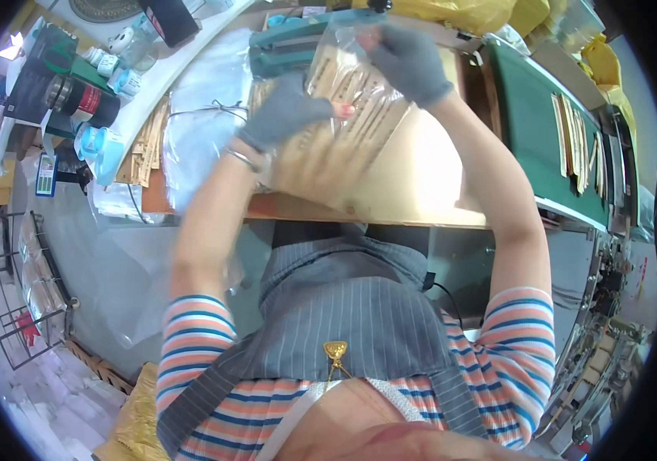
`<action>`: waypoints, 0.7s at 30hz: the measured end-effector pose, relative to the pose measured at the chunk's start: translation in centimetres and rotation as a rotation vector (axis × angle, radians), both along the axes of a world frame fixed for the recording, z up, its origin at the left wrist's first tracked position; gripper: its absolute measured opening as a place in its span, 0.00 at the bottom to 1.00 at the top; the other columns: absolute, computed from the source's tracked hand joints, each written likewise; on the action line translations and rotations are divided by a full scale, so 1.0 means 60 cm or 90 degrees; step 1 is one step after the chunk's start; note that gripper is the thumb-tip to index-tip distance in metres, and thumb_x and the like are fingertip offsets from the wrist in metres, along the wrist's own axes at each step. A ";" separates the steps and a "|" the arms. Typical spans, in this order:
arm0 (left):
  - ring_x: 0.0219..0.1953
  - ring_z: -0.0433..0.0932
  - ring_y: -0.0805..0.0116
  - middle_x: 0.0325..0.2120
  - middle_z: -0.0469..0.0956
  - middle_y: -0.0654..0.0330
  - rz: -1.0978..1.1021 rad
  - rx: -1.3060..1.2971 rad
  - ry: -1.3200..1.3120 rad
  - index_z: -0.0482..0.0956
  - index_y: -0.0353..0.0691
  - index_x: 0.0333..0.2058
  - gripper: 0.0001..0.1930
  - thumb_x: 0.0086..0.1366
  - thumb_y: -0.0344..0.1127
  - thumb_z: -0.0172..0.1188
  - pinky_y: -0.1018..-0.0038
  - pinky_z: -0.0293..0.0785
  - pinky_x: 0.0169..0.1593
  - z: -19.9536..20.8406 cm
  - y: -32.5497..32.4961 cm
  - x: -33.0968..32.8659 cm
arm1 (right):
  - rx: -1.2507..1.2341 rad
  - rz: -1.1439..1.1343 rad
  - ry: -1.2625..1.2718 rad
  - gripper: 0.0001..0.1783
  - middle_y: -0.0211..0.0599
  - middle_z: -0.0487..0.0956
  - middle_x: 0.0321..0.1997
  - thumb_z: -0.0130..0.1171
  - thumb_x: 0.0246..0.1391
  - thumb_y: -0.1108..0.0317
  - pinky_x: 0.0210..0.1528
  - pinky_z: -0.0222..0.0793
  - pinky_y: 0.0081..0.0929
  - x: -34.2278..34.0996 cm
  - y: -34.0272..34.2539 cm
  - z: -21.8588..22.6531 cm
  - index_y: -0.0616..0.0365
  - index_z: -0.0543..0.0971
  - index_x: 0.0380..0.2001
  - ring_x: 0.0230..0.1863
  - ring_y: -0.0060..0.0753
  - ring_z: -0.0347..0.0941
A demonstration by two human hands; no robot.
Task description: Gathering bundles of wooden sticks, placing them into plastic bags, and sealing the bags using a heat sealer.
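Note:
A clear plastic bag (374, 115) filled with long tan strips that bear dark printed marks lies tilted over the table between my hands. My right hand (411, 67), in a grey fingerless glove, is closed on the bag's far end with bare fingertips. My left hand (286, 115), gloved the same way, grips the bag's left side, its bare thumb across the strips. The bag's near end is smeared by motion. Whether the strips are wood or paper-wrapped I cannot tell.
Left of the bag lies a stack of clear plastic bags (204, 115) under a dark tie, beside loose tan strips (149, 142). A shelf holds a black flask (86, 100) and jars. Blue-grey trays (298, 50) stand behind. On the right, a green surface (532, 115) carries more strips (569, 142).

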State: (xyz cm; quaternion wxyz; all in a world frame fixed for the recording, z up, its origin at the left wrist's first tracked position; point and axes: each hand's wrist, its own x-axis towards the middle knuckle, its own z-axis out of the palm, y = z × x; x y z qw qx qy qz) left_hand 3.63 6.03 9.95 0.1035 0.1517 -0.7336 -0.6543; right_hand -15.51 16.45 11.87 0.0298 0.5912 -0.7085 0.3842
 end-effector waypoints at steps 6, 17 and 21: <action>0.32 0.78 0.69 0.33 0.79 0.54 0.208 0.248 -0.092 0.76 0.27 0.39 0.24 0.47 0.41 0.70 0.75 0.73 0.39 -0.155 -0.048 -0.050 | -0.106 -0.472 0.126 0.20 0.42 0.77 0.25 0.52 0.51 0.46 0.33 0.70 0.42 -0.122 -0.173 -0.076 0.53 0.75 0.27 0.29 0.50 0.75; 0.36 0.77 0.68 0.35 0.79 0.54 0.254 0.260 -0.118 0.78 0.28 0.38 0.26 0.45 0.43 0.70 0.75 0.72 0.41 -0.211 -0.133 -0.111 | 0.131 -0.371 0.172 0.16 0.43 0.78 0.30 0.47 0.52 0.54 0.35 0.70 0.44 -0.173 -0.179 -0.145 0.53 0.77 0.27 0.33 0.48 0.75; 0.34 0.77 0.68 0.32 0.80 0.54 0.269 0.238 -0.127 0.80 0.27 0.35 0.27 0.43 0.46 0.71 0.75 0.71 0.40 -0.197 -0.133 -0.102 | 0.194 -0.368 0.123 0.16 0.43 0.79 0.31 0.46 0.52 0.55 0.36 0.70 0.43 -0.181 -0.192 -0.152 0.53 0.77 0.26 0.35 0.47 0.75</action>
